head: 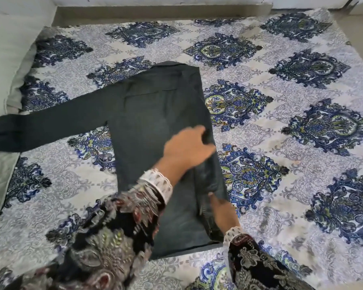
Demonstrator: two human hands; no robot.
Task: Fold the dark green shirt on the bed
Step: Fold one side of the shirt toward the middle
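The dark green shirt (pixel 151 114) lies flat on the bed, collar end away from me. Its right side is folded inward, giving a straight edge on the right. One long sleeve (pixel 40 126) stretches out to the left, past the bed's edge. My left hand (pixel 187 149) reaches across the shirt body and its fingers pinch the folded right edge near the middle. My right hand (pixel 222 212) rests lower down on that same folded edge, fingers pressed onto the cloth near the hem. Both forearms wear patterned sleeves with white lace cuffs.
The bedsheet (pixel 281 143) is white with blue floral medallions and spreads wide to the right and far side. A grey cushion or pillow (pixel 11 59) borders the left. The bed's far edge (pixel 155 12) meets a wall.
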